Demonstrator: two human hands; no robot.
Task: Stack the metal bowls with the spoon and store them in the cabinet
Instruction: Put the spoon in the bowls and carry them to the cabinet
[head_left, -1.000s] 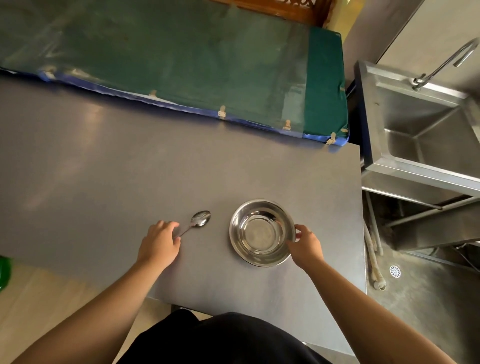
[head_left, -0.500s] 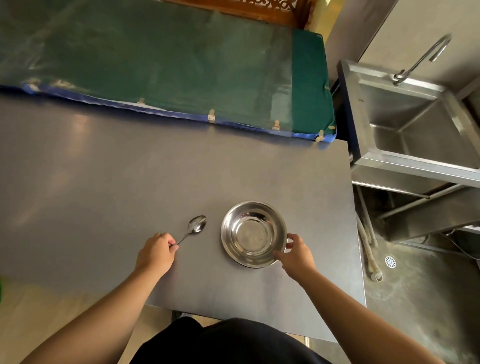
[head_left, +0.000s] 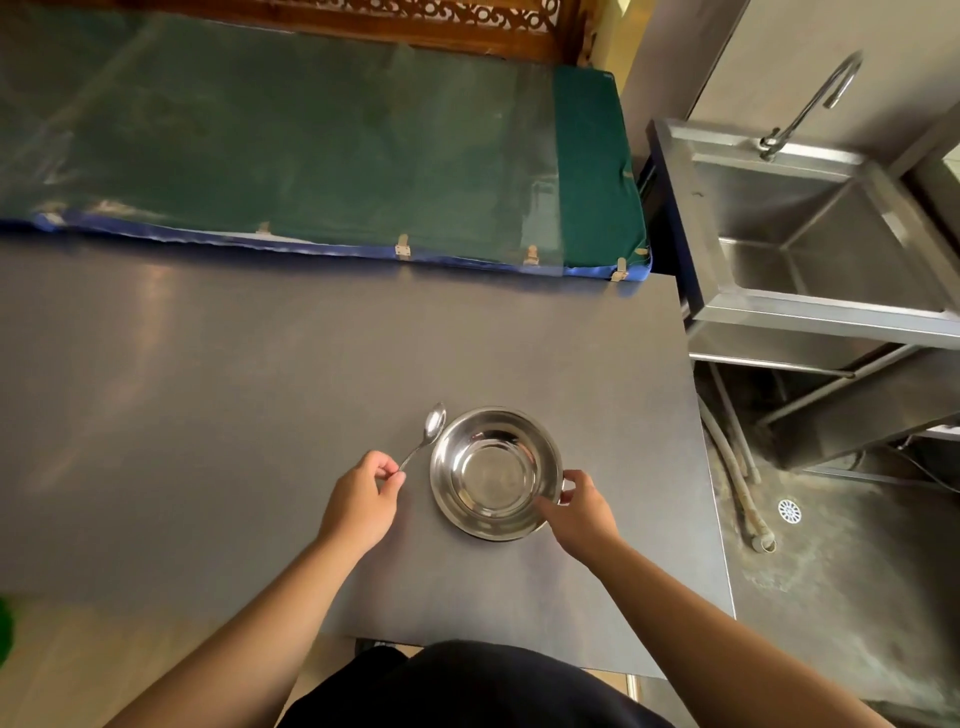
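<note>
Stacked shiny metal bowls (head_left: 493, 470) sit on the grey table (head_left: 260, 389), near its right front part. My right hand (head_left: 582, 506) grips the rim at the bowls' right side. A metal spoon (head_left: 428, 431) points up and right, its head beside the bowls' left rim. My left hand (head_left: 363, 499) pinches the end of the spoon's handle between thumb and fingers. How many bowls are nested I cannot tell.
A green padded bench (head_left: 311, 156) with a blue edge runs along the table's far side. A steel sink (head_left: 815, 234) with a tap (head_left: 810, 104) stands to the right. Hoses (head_left: 737, 478) and a floor drain (head_left: 789, 511) lie on the floor below it.
My left hand has lifted the spoon by its handle and swung it right, up to the bowls' rim. My right hand has stayed on the rim.
</note>
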